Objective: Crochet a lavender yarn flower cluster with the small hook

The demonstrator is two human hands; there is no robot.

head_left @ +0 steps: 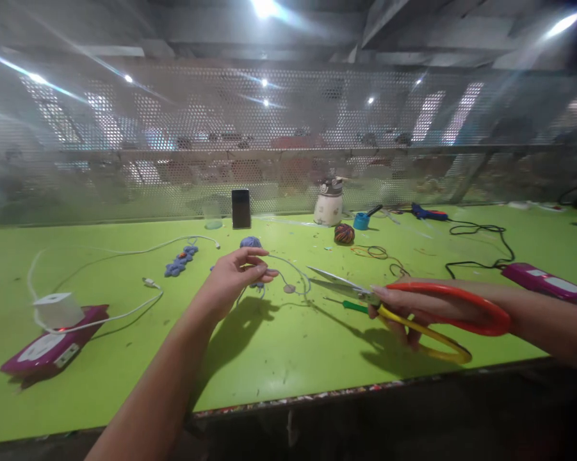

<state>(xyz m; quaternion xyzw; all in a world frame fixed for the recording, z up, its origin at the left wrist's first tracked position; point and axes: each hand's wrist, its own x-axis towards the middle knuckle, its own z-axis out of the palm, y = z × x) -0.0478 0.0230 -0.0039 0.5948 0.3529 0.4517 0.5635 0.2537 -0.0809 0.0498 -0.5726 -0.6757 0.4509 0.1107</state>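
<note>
1. Red-and-yellow-handled scissors [367,296] sit in the grip of the right hand [401,308], their blades slightly parted and pointing toward a loop of pale blue yarn [281,259].
2. Left hand [240,272] arches above a blue yarn piece [257,285], thumb and fingers drawn close together; whether they pinch it, one cannot tell.
3. Near the yarn loop lies a small round disc [289,289]; a green-handled tool [354,307] with a metal shaft rests beneath the scissors.
4. Beyond the left hand sits a blue yarn ball [250,242], with a blue crocheted flower strip [181,260] to its left and a multicoloured yarn ball [344,234] to its right.
5. Farther back, a phone [241,209] stands upright between a clear cup [212,214] and a dark-lidded bottle [328,203].
6. Purple power strips flank the green tabletop [278,371], the left one [41,352] bearing a white charger [57,309], before a perforated screen [288,121].
</note>
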